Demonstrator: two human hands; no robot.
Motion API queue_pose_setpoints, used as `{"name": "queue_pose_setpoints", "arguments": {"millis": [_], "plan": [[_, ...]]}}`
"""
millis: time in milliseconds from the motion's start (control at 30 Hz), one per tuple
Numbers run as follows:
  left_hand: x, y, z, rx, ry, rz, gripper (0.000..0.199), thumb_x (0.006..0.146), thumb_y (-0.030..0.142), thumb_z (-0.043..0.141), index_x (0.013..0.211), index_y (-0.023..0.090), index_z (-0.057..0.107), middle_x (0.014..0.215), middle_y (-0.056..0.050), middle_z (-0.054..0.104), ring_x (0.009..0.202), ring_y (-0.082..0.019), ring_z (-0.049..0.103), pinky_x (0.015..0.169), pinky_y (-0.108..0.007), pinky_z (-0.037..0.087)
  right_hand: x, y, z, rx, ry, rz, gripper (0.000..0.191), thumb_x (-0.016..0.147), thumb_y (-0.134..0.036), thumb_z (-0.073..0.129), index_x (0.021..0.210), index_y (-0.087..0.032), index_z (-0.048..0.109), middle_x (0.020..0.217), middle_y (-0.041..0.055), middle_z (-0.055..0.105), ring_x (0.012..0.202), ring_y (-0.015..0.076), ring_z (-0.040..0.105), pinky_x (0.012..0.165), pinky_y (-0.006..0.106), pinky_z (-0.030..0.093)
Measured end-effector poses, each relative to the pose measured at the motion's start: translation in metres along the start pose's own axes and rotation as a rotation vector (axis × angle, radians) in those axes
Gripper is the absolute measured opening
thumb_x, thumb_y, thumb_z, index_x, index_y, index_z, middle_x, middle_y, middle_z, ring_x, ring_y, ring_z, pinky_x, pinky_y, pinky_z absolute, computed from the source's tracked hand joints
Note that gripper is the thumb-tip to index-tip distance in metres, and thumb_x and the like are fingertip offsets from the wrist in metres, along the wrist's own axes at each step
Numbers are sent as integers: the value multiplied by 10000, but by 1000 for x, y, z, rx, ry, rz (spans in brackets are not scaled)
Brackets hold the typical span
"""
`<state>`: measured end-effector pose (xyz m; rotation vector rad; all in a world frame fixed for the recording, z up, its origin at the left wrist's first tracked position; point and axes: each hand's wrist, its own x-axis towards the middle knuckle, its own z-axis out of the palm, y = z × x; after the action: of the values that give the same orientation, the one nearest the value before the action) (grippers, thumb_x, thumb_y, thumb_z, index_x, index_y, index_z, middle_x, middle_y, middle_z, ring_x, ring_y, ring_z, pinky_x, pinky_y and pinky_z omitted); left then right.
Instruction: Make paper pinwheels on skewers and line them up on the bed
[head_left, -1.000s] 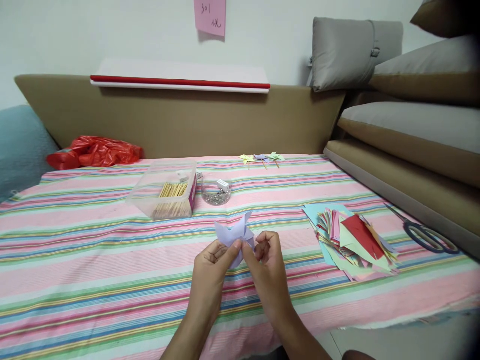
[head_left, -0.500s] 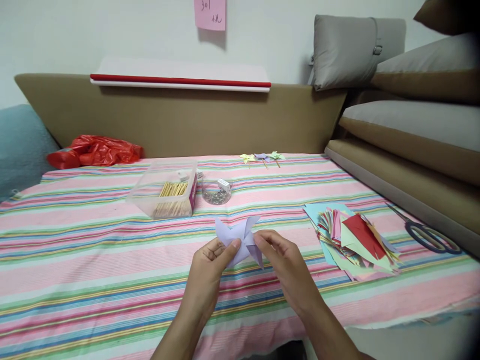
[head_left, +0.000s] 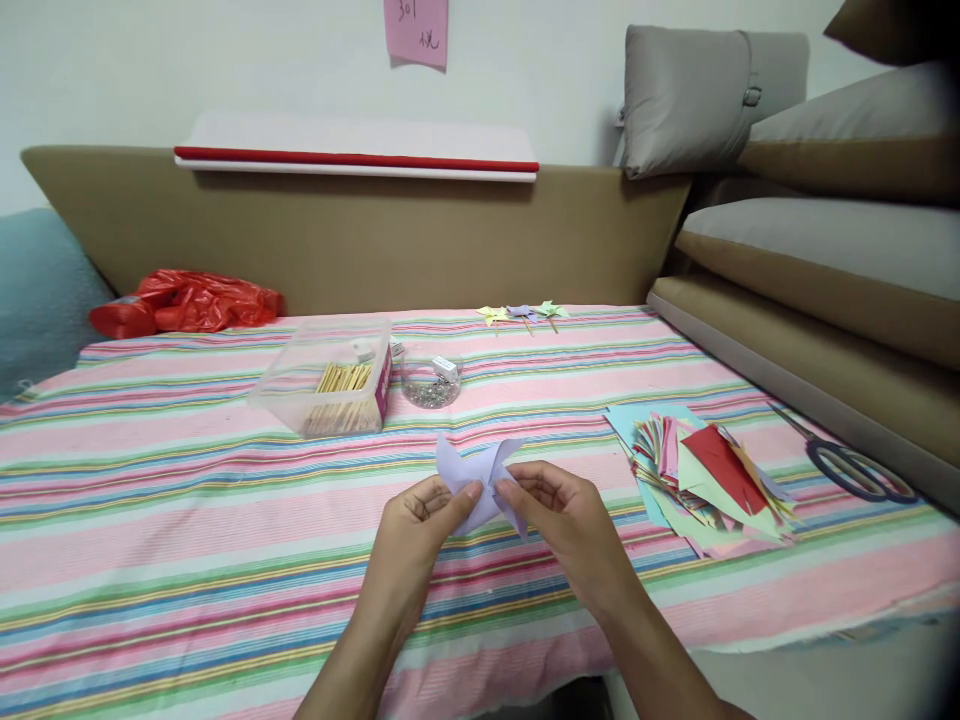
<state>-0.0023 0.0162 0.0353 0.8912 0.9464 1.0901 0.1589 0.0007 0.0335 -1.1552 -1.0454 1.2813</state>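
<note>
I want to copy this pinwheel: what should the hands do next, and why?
Perhaps the right hand could fetch a stick from the box while the left hand pinches this pinwheel: no stick shows on it, but the three pinwheels behind have theirs.

Counted two hands and four pinwheels: one held lilac pinwheel, three stick-mounted pinwheels. There was one pair of scissors, one plastic box, one round tub, one red bag, one pink note. Sticks and paper pieces looked like dozens each, too crowded to count surely.
</note>
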Motion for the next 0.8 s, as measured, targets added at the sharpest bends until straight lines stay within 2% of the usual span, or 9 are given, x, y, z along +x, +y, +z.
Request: {"name": "queue_pose_setpoints", "arguments": {"millis": [167,300,600,800], "plan": [[0,1,3,11,22,18,185,717,336,844,729,173,757,633,13,649,632,-122,572,621,-201,449,0,4,4,-22,25,-23,246,812,-417,747,906,-192,710,749,13,657,665,132,553,584,247,430],[-1,2,4,37,62,50,240,703,332,847,627,169,688,588,29,601,584,-111,525,586,-201,420,0,6,9,20,54,-20,254,790,-411,768,857,-183,680,714,2,640,640,123,549,560,234,415],[-1,1,2,131,53,65,254,733,368,813,658,172,671,646,20,623,640,-134,556,620,-216,432,1,14,17,192,84,38,274,752,-414,803,816,-188,662,694,-11,616,640,120,546,594,244,420],[1,-1,-1,135,24,71,204,768,370,784,774,177,719,770,-21,702,745,-182,622,700,-252,482,1,8,13,258,-64,119,281,807,-470,740,832,-194,695,749,-2,587,710,143,522,714,300,466]]}}
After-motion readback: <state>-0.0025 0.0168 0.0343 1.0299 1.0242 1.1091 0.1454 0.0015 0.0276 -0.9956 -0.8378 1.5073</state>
